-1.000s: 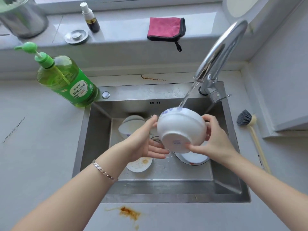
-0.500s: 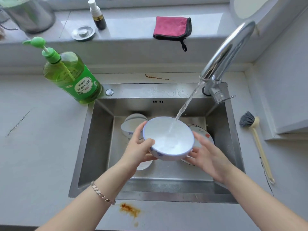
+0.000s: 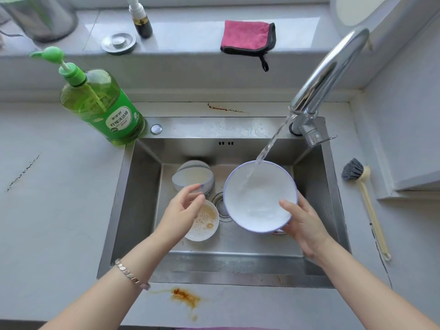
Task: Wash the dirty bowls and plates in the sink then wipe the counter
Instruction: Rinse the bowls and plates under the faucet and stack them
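My right hand (image 3: 303, 228) grips a white bowl with a blue rim (image 3: 258, 198) by its near right edge, thumb inside, and holds it open side up under the running water from the tap (image 3: 331, 70). My left hand (image 3: 183, 210) hovers apart from the bowl, fingers loosely curled, holding nothing. Beneath that hand a small dirty bowl (image 3: 206, 222) with brown residue lies in the steel sink (image 3: 133, 194). Another bowl (image 3: 194, 176) lies tilted at the sink's back left. A plate under the held bowl is almost entirely hidden.
A green dish soap bottle (image 3: 100, 106) stands at the sink's back left corner. A dish brush (image 3: 364, 198) lies on the right counter. A pink cloth (image 3: 246, 36) sits on the window ledge. Brown stains mark the counter in front of the sink (image 3: 184, 297) and behind it (image 3: 226, 108).
The bowl was turned from upside down to open side up and shifted right under the stream. My left hand let go of it and drew back to the left.
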